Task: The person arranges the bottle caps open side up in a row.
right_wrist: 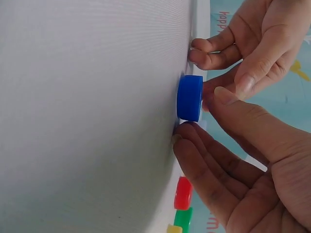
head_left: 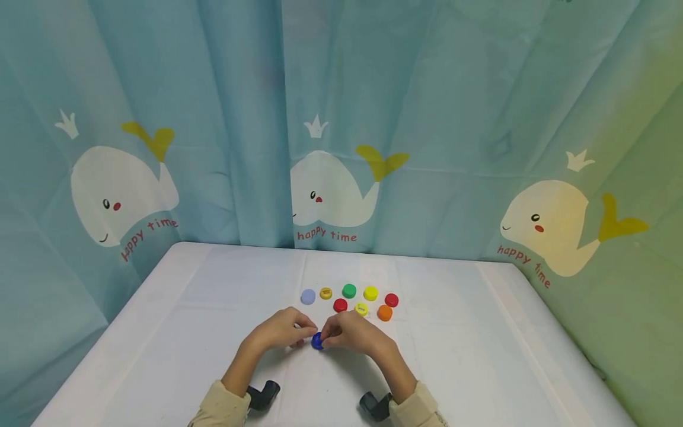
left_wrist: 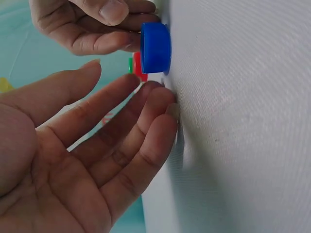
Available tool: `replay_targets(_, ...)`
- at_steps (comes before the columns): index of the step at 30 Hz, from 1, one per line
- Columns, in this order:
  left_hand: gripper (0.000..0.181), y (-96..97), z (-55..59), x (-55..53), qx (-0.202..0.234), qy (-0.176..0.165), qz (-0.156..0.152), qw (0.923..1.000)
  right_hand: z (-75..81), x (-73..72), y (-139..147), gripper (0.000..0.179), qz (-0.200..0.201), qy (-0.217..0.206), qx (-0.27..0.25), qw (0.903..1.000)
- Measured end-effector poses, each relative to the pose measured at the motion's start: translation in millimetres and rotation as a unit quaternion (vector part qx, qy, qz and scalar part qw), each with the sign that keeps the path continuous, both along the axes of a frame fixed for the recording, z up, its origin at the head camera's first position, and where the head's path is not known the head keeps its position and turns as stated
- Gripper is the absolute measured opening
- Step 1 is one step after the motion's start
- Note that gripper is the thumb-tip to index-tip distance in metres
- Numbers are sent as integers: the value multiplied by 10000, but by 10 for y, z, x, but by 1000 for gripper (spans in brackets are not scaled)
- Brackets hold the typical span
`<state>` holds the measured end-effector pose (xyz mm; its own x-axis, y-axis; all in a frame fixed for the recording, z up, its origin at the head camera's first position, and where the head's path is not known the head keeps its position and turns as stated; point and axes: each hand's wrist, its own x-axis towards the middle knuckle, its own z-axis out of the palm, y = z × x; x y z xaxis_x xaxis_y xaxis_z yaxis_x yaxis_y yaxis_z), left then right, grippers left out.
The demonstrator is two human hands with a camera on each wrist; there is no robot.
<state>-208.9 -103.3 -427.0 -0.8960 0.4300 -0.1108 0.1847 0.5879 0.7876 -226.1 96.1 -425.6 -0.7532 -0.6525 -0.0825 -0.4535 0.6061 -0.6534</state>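
A dark blue bottle cap lies on the white table between the two hands, its hollow side up in the left wrist view. Left of it is my left hand, fingers loosely bent with nothing between thumb and fingers. My right hand is at the cap's right side. In the right wrist view its fingertips are right at the cap's side wall, while the thumb stands apart above the rim. Both hands sit low, fingertips close to the cloth.
Beyond the hands several more caps lie in two loose rows: light purple, gold, green, yellow, red and orange. A blue whale-print curtain hangs behind the table. Black wrist devices hang under both forearms.
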Motion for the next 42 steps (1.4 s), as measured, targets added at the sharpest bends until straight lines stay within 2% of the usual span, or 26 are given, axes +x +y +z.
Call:
replay_targets(6, 21, 5, -1, -3, 95, 197, 297, 9993, 6, 0, 7, 11, -106, -24, -61, 9999)
replay_targets(15, 18, -7, 46, -27, 231, 615, 837, 9943, -16, -43, 31, 19, -584, 121, -40, 9982)
replay_targets(26, 14, -1, -4, -53, 388, 1153, 1613, 9794, -24, -89, 67, 19, -809, 759, -164, 9937)
replay_targets(33, 18, -9, -19, -85, 405, 1210, 2159, 9680, -32, -122, 10, 17, -1060, 980, -247, 9892)
replay_targets(37, 18, -7, -18, -105, 510, 1257, 2299, 9637, -34, -135, -30, 18, -1273, 1096, -284, 9854)
replay_targets(42, 20, -11, -18, -114, 564, 1315, 2282, 9630, -36, -137, -71, 20, -1472, 1121, -262, 9824)
